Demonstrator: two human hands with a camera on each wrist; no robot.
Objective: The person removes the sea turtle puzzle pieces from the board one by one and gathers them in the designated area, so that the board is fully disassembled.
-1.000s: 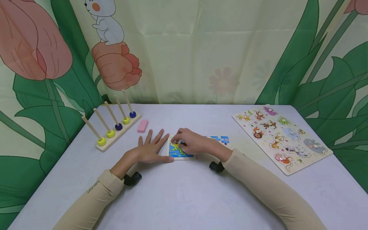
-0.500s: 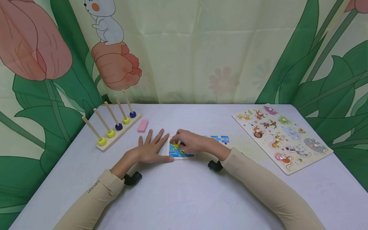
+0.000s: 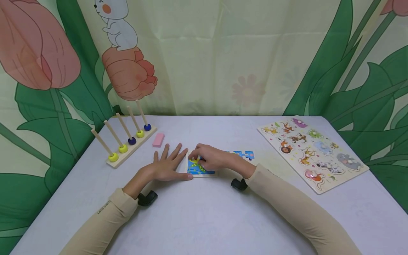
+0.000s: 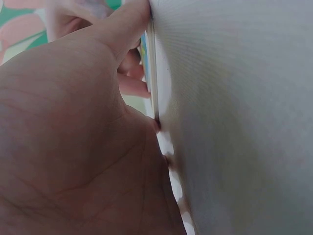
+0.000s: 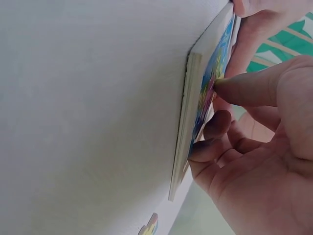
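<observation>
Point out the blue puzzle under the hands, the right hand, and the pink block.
Blue puzzle (image 3: 199,170): head view, on the uncovered lower part of its picture.
Right hand (image 3: 208,156): head view, on the back of the hand.
Pink block (image 3: 158,140): head view, middle of its top face.

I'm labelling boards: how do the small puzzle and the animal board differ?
The animal board is larger than the small puzzle. The animal board's background is pale; the small puzzle's picture shows much blue. The right hand partly covers the small puzzle; no hand touches the animal board. Both lie on the table.
</observation>
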